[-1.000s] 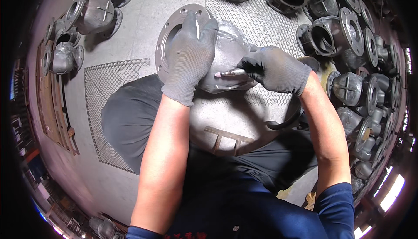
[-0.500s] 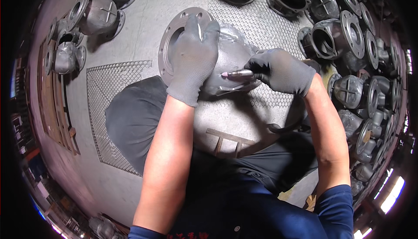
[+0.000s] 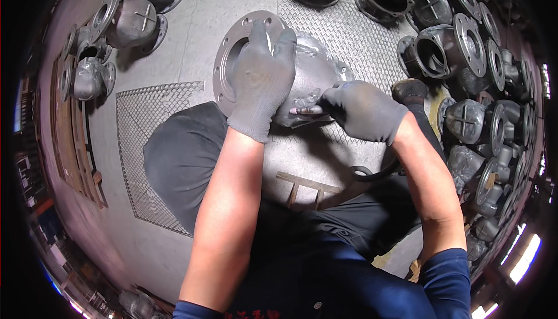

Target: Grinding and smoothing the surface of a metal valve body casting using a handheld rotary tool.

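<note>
A grey cast-metal valve body (image 3: pixel 315 66) lies on its side in front of me, its round flange (image 3: pixel 223 63) with bolt holes facing left. My left hand (image 3: pixel 263 78), in a grey glove, is closed over the flange's rim from the near side. My gloved right hand (image 3: pixel 367 111) grips a slim die grinder (image 3: pixel 311 110) with a small pink grinding tip. That tip is at the near side of the casting, by a raised rib; whether it touches is hard to tell. The fingers under the grinder are hidden.
Several similar castings (image 3: pixel 465 120) crowd the right side, and more (image 3: pixel 132 22) stand at upper left. Mesh sheets (image 3: pixel 148 162) lie on the floor. A dark hose (image 3: pixel 381 174) curves near my right leg. A small metal frame (image 3: pixel 305 186) lies between my legs.
My right hand and the grinder have shifted left and slightly toward me along the casting. The flange and my left hand have moved slightly right.
</note>
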Available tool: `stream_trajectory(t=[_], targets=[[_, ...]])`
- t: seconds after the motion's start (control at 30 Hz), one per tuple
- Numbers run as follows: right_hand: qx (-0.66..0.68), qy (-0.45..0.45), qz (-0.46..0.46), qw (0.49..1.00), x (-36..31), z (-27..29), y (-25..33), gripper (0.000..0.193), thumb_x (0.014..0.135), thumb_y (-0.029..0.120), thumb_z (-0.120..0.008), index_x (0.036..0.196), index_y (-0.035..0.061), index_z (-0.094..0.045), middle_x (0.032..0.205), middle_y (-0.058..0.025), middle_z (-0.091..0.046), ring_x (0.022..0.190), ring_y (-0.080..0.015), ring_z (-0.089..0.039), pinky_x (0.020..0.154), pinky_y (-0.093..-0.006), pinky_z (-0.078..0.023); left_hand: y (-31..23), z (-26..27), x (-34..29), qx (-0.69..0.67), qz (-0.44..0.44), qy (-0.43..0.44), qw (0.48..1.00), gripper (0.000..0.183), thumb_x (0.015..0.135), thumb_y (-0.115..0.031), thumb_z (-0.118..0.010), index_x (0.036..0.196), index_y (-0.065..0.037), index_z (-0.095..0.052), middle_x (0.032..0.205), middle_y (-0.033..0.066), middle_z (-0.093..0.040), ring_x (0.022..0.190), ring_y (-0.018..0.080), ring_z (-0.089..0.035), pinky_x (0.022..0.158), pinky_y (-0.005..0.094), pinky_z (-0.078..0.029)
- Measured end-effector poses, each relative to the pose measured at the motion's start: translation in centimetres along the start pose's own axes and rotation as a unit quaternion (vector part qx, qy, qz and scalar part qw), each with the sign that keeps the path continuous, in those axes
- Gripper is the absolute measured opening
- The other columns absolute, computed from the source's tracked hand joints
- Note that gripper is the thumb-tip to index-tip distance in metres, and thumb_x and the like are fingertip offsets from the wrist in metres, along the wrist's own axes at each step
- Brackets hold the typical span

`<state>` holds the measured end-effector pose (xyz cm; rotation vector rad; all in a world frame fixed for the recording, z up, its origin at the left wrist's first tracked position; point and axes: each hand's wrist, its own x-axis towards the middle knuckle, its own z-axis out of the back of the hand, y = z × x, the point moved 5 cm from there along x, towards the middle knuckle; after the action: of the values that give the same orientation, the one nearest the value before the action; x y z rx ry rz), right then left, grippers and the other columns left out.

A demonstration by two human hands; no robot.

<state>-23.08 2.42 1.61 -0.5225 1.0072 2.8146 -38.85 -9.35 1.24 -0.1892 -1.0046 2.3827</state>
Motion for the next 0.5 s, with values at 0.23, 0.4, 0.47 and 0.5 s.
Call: stream_trajectory(t=[0.23, 0.4, 0.47, 0.5], targets=[[-0.015, -0.042, 0.043, 0.998, -0.1, -1.0, -0.7, 0.014, 0.086, 0.003, -0.068, 0.101, 0.0037, -0.068, 0.093, -0.0198, -0.071, 0.089, -0.0442, -0.068, 0.077, -0.0501, -0.054, 0.6, -0.5, 0.3, 0.016, -0.062, -0.016, 0.998, 0.072, 0.102, -0.049, -0.059, 0.142, 0.011, -0.053, 0.109, 0.0383, -0.07, 0.108, 0.0519, -0.069, 0.095, 0.0538, -0.054], [-0.012, 0.009, -0.015, 1.0, -1.7, -2.7, -3.5, 0.011, 0.088, 0.005, -0.068, 0.098, 0.0036, -0.069, 0.094, -0.0203, -0.072, 0.088, -0.045, -0.069, 0.077, -0.0518, -0.054, -0.5, 0.3, 0.3, -0.031, -0.014, 0.001, 0.999, 0.066, 0.103, -0.046, -0.06, 0.138, 0.011, -0.056, 0.105, 0.0376, -0.071, 0.104, 0.0515, -0.071, 0.093, 0.0534, -0.055], [-0.077, -0.013, -0.049, 0.996, -2.4, -3.3, -3.9, 0.01, 0.088, 0.007, -0.068, 0.098, 0.004, -0.069, 0.092, -0.0212, -0.072, 0.088, -0.0448, -0.07, 0.077, -0.0525, -0.055, -0.7, 0.7, 0.3, -0.021, -0.015, -0.001, 1.0, 0.066, 0.103, -0.045, -0.06, 0.138, 0.011, -0.056, 0.105, 0.0376, -0.071, 0.103, 0.0516, -0.071, 0.092, 0.0535, -0.055], [-0.085, -0.001, -0.068, 0.994, -2.6, -3.5, -4.0, 0.013, 0.088, 0.008, -0.069, 0.101, 0.0044, -0.069, 0.091, -0.0223, -0.072, 0.089, -0.0445, -0.07, 0.077, -0.053, -0.056, -0.8, 0.8, 0.3, -0.013, -0.018, -0.005, 1.0, 0.066, 0.103, -0.045, -0.06, 0.138, 0.011, -0.056, 0.104, 0.0377, -0.071, 0.103, 0.0517, -0.071, 0.092, 0.0537, -0.055]])
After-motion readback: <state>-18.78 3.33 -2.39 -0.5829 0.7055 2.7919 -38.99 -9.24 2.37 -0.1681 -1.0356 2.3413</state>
